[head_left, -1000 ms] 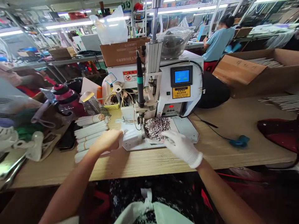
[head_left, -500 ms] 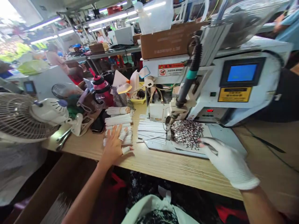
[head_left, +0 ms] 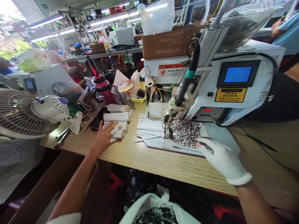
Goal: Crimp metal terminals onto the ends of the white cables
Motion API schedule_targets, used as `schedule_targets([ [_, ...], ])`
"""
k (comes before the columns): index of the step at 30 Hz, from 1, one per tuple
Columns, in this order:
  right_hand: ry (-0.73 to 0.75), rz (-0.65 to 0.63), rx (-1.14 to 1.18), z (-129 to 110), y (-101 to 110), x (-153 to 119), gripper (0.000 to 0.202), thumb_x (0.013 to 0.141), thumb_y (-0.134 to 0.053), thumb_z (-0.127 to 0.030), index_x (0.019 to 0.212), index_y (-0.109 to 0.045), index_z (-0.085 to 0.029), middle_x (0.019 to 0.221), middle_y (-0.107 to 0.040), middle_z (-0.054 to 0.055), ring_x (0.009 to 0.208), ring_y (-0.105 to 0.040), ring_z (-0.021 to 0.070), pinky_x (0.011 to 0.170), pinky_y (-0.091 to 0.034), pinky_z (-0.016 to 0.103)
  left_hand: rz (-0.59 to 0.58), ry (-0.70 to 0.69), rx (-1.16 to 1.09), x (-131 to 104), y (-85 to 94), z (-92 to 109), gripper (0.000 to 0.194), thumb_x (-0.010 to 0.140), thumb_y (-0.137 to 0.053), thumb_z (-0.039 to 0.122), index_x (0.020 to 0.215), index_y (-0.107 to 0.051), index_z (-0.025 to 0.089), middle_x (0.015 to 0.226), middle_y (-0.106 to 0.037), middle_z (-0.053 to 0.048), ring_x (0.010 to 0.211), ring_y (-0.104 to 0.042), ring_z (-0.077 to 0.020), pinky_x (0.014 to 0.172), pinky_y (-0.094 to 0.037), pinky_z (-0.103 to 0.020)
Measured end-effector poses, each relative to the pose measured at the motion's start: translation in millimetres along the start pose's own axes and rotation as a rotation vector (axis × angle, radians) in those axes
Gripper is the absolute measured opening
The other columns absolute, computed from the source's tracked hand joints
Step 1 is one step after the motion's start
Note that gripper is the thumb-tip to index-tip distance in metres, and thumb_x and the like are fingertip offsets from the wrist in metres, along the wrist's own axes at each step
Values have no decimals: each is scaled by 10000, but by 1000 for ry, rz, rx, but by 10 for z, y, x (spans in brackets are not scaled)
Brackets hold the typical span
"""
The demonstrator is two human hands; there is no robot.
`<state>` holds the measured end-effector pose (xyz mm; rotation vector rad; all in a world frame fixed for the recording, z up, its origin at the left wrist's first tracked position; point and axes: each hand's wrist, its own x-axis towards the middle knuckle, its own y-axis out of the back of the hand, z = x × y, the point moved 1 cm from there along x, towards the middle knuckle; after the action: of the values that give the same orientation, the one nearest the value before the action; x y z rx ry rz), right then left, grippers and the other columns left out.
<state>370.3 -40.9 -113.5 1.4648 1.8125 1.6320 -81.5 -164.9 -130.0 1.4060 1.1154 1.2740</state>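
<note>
My left hand (head_left: 105,137), with white tape on two fingers, lies with fingers apart over bundles of thin white sticks (head_left: 116,117). The bundles show brownish ends. My right hand (head_left: 220,160) wears a white glove, its bare fingertips pinched together at the near right edge of a pile of small black-and-white pieces (head_left: 185,132). Whatever is between those fingertips is too small to make out. Loose white sticks (head_left: 149,128) lie side by side between my hands, left of the machine head (head_left: 178,105), their right ends close beneath it.
The bench machine (head_left: 245,102) has a blue screen and warning labels. Behind the bundles stand a pink bottle (head_left: 102,88) and a yellow basket (head_left: 139,99). A fan (head_left: 25,115) and wrenches (head_left: 62,137) are at the left. Other people sit farther back.
My left hand has shifted left over the bundles, its fingers less spread. The right hand stays at the pile. The view has moved slightly.
</note>
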Motion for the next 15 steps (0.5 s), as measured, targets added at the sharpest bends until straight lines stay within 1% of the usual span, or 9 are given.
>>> schedule_targets([
  [3,-36,-20,21,-15,42,84,266,903,-476,-278,988,-720,-213,983,-754,78,860,-710,229,718,-525,311,115,12,-105,98,56,209,623,864,-609,473,1424,-475,236,1485,-466,-177,1391,-378,-407,1145,-106,-696],
  [5,-51,-54,60,-66,35,241,261,907,-486,-251,1020,-714,-195,1032,-740,78,911,-695,215,775,-514,299,226,6,-256,265,62,515,601,917,-532,424,1461,-398,207,1479,-466,-180,1383,-401,-357,1165,-213,-613],
  [6,-51,-66,75,-101,15,343,258,905,-495,-241,1036,-709,-186,1040,-732,80,937,-683,213,809,-503,298,238,-21,-345,368,44,709,584,945,-479,398,1478,-362,191,1478,-464,-179,1375,-422,-309,1160,-295,-531],
  [7,-70,-69,63,-139,-15,452,260,902,-498,-228,1046,-709,-177,1049,-719,87,961,-669,216,839,-490,303,218,-58,-411,473,13,915,558,963,-436,384,1472,-366,165,1469,-469,-188,1360,-448,-279,1139,-353,-476],
  [8,-118,-87,25,-181,-54,559,283,907,-484,-215,1077,-706,-171,1080,-703,99,980,-656,220,847,-478,306,148,-92,-421,574,-32,1117,553,967,-429,386,1460,-386,138,1472,-464,-202,1364,-445,-283,1135,-362,-470],
  [10,-224,-165,-37,-280,-139,738,300,916,-499,-259,1107,-705,-154,1101,-677,120,964,-645,230,811,-467,306,54,-119,-347,735,-127,1440,573,967,-438,386,1462,-391,101,1518,-400,-223,1424,-352,-335,1155,-306,-536],
  [11,-229,-200,-47,-337,-173,799,304,923,-497,-263,1118,-703,-155,1119,-668,119,963,-640,224,804,-460,298,21,-130,-297,791,-170,1538,577,972,-433,378,1477,-375,106,1543,-362,-218,1448,-300,-354,1160,-271,-571],
  [13,-165,-251,-51,-432,-202,857,290,929,-496,-236,1105,-717,-172,1121,-667,99,962,-633,205,817,-445,281,-19,-177,-210,853,-229,1597,549,986,-412,346,1504,-353,173,1588,-290,-175,1477,-217,-371,1161,-205,-625],
  [15,-71,-261,-23,-459,-169,831,281,919,-509,-190,1089,-732,-185,1113,-675,82,961,-630,191,849,-436,276,-44,-288,-160,870,-253,1525,503,998,-387,301,1500,-367,276,1618,-236,-110,1491,-177,-359,1164,-163,-638],
])
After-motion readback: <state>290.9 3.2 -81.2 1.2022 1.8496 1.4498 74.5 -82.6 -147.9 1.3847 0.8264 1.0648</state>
